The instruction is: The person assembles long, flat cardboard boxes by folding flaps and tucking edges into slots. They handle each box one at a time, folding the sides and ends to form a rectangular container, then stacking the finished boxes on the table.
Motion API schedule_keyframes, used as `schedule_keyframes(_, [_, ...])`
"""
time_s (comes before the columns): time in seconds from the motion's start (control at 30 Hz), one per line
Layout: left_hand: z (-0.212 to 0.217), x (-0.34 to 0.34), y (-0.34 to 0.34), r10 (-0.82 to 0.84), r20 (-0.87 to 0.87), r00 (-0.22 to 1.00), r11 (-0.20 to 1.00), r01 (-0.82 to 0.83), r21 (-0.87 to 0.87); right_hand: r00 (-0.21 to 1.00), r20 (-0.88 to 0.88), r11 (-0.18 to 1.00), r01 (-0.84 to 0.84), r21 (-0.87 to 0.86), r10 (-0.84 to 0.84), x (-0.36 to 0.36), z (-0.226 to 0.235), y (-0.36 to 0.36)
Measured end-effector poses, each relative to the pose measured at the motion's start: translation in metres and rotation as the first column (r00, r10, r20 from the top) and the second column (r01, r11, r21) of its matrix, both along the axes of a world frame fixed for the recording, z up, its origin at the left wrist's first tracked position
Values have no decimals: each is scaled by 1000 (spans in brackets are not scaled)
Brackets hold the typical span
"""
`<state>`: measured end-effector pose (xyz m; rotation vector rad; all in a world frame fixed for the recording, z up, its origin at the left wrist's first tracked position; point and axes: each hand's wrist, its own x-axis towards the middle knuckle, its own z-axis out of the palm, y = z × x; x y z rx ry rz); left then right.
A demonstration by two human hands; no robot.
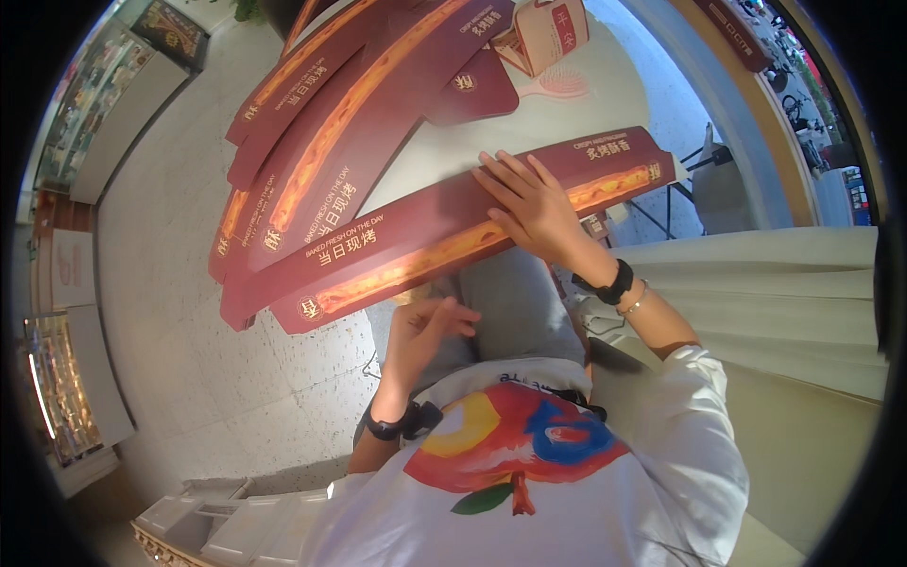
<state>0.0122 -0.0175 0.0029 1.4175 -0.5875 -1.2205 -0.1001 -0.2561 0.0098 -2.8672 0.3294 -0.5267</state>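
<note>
A long maroon cardboard box with a printed strip of baked food lies slantwise across the round white table's near edge. My right hand rests flat on its upper face, right of the middle, fingers stretched and spread. Below the box's near edge, above my lap, is my left hand. Its fingers are loosely bent and a little apart, and I see nothing held in them. Several flat maroon carton blanks of the same print lie overlapping beyond the box, at the far left.
A pink hairbrush and a small pink-and-white carton sit on the white table at the far side. Pale curtain fabric hangs at the right. Lit display cases stand at the left, beyond the tiled floor.
</note>
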Motion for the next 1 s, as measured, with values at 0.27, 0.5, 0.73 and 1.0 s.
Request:
schedule_keyframes(0.27, [-22,2,-120,20,1000,0,999,-45,-20,1000,10,997,-17,-77,18,-2,-35,-10])
schedule_keyframes(0.5, [-37,2,-125,-112,989,-93,991,-85,105,985,-5,982,169,-81,-170,-61,-40,-88])
schedule_keyframes(0.73, [-38,2,-123,-136,982,-128,989,-80,127,917,32,917,397,36,-398,-125,-62,-181])
schedule_keyframes(1.0, [-44,-21,-169,-132,987,-94,973,-203,111,994,49,986,107,-129,-101,-54,-6,-70])
